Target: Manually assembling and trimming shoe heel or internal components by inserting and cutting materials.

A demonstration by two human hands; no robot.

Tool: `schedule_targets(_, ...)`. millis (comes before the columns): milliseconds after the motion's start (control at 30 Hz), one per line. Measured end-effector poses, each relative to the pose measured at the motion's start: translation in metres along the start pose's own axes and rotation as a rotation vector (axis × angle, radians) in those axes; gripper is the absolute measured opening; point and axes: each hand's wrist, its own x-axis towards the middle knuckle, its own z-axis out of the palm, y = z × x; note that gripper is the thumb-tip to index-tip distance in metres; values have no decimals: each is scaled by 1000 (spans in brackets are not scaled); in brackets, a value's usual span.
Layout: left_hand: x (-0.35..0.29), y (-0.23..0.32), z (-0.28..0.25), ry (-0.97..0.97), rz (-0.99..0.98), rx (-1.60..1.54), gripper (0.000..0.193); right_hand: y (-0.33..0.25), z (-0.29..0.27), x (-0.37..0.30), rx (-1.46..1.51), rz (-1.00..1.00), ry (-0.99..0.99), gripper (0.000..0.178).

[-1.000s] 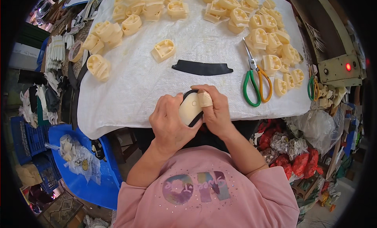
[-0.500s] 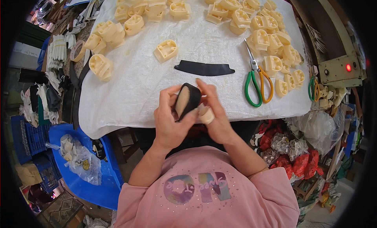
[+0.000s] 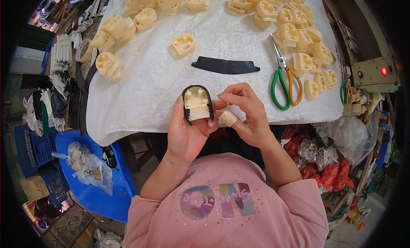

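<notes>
Two hands up in front of my chest, just off the near edge of the surface. My left hand has its grip wrapped around a cream plastic piece, hollow side facing me, with a black strip curving over its top and down both sides. My right hand sits just beside it, fingers curled, thumb and forefinger pinched at the piece's right edge; whether they actually clamp the strip there, I cannot tell. One fingertip wears a pale wrap.

On the white cloth beyond my hands, a loose black strip lies flat, well apart from what I hold. Right of it rest scissors with green and orange handles, blades pointing away from me. A single cream piece sits alone near the middle, and heaps of the same cream pieces crowd the far right and far left. Nothing lies between my hands and the cloth edge. A blue crate stands on the floor at my left.
</notes>
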Motion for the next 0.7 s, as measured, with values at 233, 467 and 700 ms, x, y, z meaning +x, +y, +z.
schedule_targets(233, -3, -5, 8, 121, 3, -106, 45, -1, -7, 4, 167, 134, -153, 34)
schedule_targets(467, -3, -7, 22, 257, 5, 71, 41, -5, -15, 12, 121, 51, -212, 29)
schedule_targets(700, -2, -11, 28, 335, 17, 138, 38, -4, -24, 17, -53, -36, -353, 30)
